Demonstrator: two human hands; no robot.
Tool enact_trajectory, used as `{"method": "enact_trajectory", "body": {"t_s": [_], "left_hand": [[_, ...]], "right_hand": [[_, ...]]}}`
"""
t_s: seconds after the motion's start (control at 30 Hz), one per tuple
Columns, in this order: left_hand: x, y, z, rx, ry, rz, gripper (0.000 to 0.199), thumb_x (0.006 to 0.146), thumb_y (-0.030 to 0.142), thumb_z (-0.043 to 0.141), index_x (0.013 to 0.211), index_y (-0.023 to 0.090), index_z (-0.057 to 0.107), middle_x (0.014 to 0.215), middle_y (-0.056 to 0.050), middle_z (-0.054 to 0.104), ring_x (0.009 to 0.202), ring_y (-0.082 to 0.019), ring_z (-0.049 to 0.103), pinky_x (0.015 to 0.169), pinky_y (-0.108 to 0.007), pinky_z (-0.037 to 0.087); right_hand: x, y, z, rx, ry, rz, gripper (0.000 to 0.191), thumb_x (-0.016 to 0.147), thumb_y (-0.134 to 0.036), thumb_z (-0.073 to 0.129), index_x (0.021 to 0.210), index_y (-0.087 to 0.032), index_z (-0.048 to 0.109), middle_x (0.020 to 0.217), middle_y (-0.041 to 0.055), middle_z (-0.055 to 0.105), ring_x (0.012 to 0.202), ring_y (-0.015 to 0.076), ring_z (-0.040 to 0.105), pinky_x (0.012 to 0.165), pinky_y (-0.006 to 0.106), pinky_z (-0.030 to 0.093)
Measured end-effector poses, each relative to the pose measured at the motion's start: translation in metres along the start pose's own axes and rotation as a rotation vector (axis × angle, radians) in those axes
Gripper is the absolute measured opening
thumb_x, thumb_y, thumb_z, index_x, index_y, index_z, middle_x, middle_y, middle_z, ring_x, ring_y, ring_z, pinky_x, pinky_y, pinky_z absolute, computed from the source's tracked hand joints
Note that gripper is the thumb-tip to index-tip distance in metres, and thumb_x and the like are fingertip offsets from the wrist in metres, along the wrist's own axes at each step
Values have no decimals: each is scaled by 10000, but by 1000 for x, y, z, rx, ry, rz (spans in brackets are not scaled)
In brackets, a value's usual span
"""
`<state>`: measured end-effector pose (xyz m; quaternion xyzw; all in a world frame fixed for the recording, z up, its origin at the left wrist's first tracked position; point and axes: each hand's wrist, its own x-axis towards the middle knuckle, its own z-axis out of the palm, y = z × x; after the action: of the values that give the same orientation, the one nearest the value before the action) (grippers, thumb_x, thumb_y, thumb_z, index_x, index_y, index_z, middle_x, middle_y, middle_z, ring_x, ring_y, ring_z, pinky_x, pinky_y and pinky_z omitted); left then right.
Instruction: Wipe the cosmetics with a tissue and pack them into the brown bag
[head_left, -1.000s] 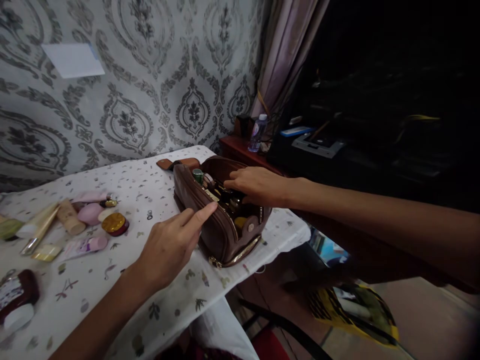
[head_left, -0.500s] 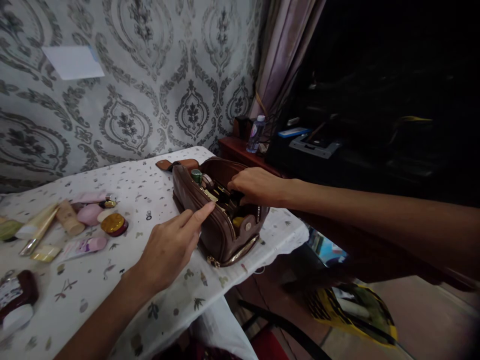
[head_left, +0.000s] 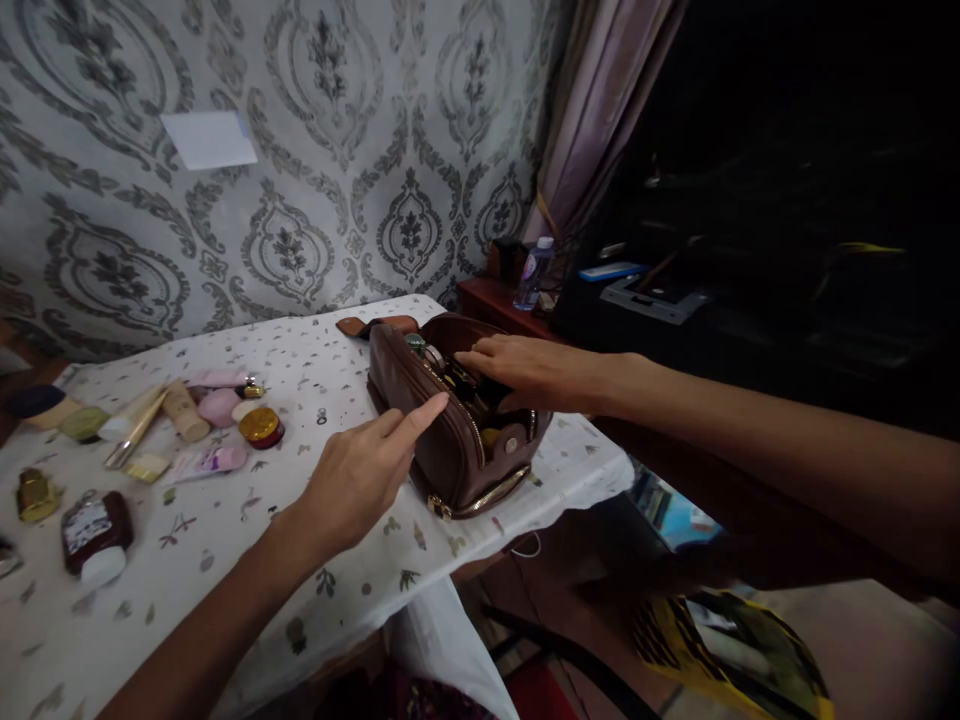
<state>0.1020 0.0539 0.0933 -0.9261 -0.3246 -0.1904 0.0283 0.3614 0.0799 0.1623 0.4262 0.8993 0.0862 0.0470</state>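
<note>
Brown bag: centre, near the counter's right edge; leather-like, gold-zipped, mouth open
Inside: green-topped container, yellow item; rest too dark
Left hand: index finger extended to the rim, others curled; grip unclear
Right hand: fingers slightly bent in the mouth; hold unclear
Printed cloth: stretches between bag and cosmetics, left of frame

Grey damask wallpaper, mauve curtain; floor apparently tiled, light dim.
</note>
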Motion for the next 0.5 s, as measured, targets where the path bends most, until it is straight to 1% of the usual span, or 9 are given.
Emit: {"method": "enact_trajectory", "body": {"t_s": [0.03, 0.07, 0.13, 0.2, 0.27, 0.3, 0.37, 0.43, 0.5], "left_hand": [[-2, 0, 0, -3, -9, -4, 565, 1012, 198, 368, 1556, 296, 248, 904, -3, 641, 719, -140, 618, 614, -235, 505], [-4, 1, 0, -4, -14, -6, 563, 1016, 202, 364, 1558, 294, 239, 895, 1, 636, 711, -138, 611, 610, -233, 501], [-6, 1, 1, -2, -18, -4, 560, 1022, 204, 356, 1560, 286, 222, 887, 6, 631, 695, -134, 602, 599, -231, 494], [-7, 1, 2, -3, -5, 10, 560, 1024, 200, 353, 1558, 280, 204, 885, 11, 631, 691, -136, 603, 588, -233, 490], [-7, 1, 4, -4, 18, 25, 566, 1024, 193, 356, 1556, 276, 184, 887, 14, 636, 688, -140, 607, 578, -238, 489], [-7, 1, 5, -4, 30, 31, 569, 1022, 189, 359, 1555, 276, 176, 893, 14, 639, 689, -142, 610, 573, -240, 488], [-7, 0, 6, 4, 49, 37, 573, 1020, 182, 366, 1550, 278, 172, 891, 16, 642, 687, -145, 615, 567, -242, 488], [-7, 0, 7, 6, 51, 37, 572, 1019, 177, 373, 1546, 280, 177, 887, 19, 642, 690, -145, 621, 575, -245, 496], [-7, 0, 7, 1, 41, 31, 572, 1020, 174, 374, 1547, 279, 182, 902, 15, 648, 713, -144, 634, 598, -248, 510]], "right_hand": [[-1, -2, -2, 12, -1, 9, 419, 785, -88, 719, 1194, -72, 628, 1122, 166, 667, 1010, 258, 637, 823, 330, 463], [-2, -5, -5, 28, -43, 18, 334, 802, -83, 691, 1134, -84, 653, 1098, 152, 672, 993, 248, 637, 811, 319, 459], [-2, -10, -9, 95, -199, 30, 166, 832, -64, 624, 974, -111, 696, 960, 101, 699, 883, 208, 650, 741, 284, 448], [1, -13, -9, 178, -369, 43, 163, 852, -56, 575, 881, -130, 717, 822, 58, 704, 758, 170, 647, 662, 258, 425], [5, -15, -8, 213, -475, 78, 150, 845, -80, 599, 876, -135, 736, 779, 52, 710, 714, 168, 647, 617, 253, 409], [7, -16, -7, 216, -499, 89, 135, 830, -91, 632, 892, -134, 743, 799, 62, 722, 732, 180, 658, 617, 256, 413], [11, -19, -5, 204, -513, 98, 163, 790, -65, 674, 913, -137, 755, 866, 88, 746, 800, 209, 683, 646, 271, 435], [14, -23, -4, 174, -525, 120, 216, 792, -18, 643, 920, -146, 762, 920, 112, 758, 852, 230, 700, 683, 292, 460], [17, -28, -2, 134, -557, 156, 224, 819, -29, 621, 940, -148, 767, 957, 133, 760, 889, 254, 713, 713, 319, 486]]}}
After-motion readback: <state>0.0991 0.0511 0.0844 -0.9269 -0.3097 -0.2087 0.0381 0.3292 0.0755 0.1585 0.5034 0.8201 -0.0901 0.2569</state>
